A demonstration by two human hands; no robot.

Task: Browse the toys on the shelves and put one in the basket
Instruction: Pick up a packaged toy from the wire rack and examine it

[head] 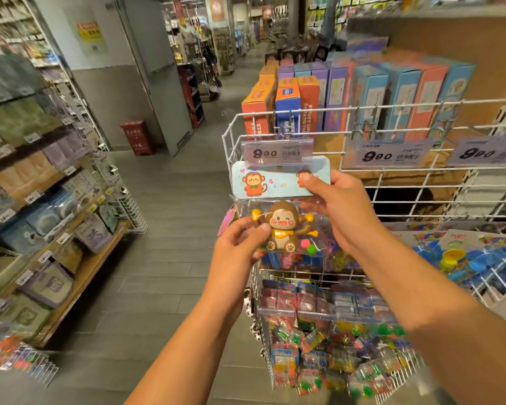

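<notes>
Monkey toy (pixel 282 229) in its clear packet sits between our hands: our left hand (pixel 240 241) pinches the lower left edge, our right hand (pixel 338 204) grips the blue card top (pixel 275 182). We hold it before the white wire rack (pixel 421 171), under a price tag (pixel 276 153), with colourful boxes (pixel 362 97) behind.
</notes>
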